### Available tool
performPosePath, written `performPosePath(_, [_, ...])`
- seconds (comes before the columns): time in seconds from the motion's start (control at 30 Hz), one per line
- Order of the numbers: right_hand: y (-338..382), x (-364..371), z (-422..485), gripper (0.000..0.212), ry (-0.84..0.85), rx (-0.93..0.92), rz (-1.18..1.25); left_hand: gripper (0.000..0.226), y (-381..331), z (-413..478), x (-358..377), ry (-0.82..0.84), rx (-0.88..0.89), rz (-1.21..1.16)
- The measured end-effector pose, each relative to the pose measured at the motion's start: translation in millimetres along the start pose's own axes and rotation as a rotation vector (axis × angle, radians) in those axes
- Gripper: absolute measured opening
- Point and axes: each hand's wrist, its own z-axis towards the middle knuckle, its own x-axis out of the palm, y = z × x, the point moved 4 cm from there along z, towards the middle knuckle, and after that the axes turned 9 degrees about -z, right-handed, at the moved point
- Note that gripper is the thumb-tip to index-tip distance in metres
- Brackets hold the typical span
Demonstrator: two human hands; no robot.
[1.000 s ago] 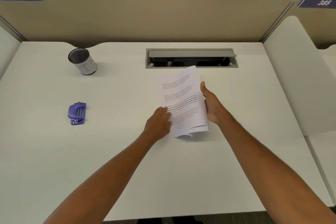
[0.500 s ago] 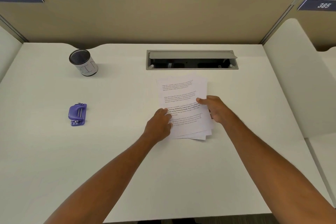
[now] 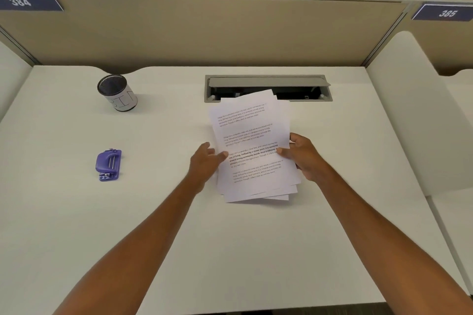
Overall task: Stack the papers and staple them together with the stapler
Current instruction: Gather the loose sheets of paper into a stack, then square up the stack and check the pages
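Two bare forearms reach across the white worktop (image 3: 153,225) toward twelve o'clock. The left grip (image 3: 204,161) pinches the papers (image 3: 250,135) at their nine o'clock edge, thumb on the top sheet. The right grip (image 3: 304,156) clasps the three o'clock edge, thumb on top and fingers curled round it. The papers sit mid-worktop between the hands. They are several white sheets of printed paragraphs, loosely fanned, with corners staggered at six o'clock and edges offset at twelve. Whether their near edge rests on the worktop I cannot tell.

The step in hand looks like squaring the stack. Next, the edges likely need tapping flush before one hand lets go to fetch the purple stapler (image 3: 108,165), which lies well apart at nine o'clock. Farther off, a mesh cup (image 3: 117,93) labelled "BIN" stands at ten o'clock, and a grey cable hatch (image 3: 266,82) lies at twelve.
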Motion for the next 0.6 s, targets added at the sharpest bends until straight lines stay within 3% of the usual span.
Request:
performPosePath(0.03, [0.6,-0.9,-1.5,0.035,0.016,-0.017,0.004,0.085,-0.4,0.0,-1.6,0.061,-0.053,-0.111])
performPosePath(0.17, [4.3,-3.5,-9.1,0.04,0.075,-0.072,0.064,0.043,-13.3,-7.4,0.2,0.25,-0.051,-0.216])
performPosePath(0.33, [18.2,-4.5,-21.2,0.042,0.13,-0.143,0.062,0.043,-31.7,-17.2,1.7,0.259,0.057,-0.392])
performPosePath(0.6, [37.3,-3.0,-31.8,0.051,0.195,-0.174,-0.004,0.047,-52.4,-30.8,4.6,0.213,0.158,-0.425])
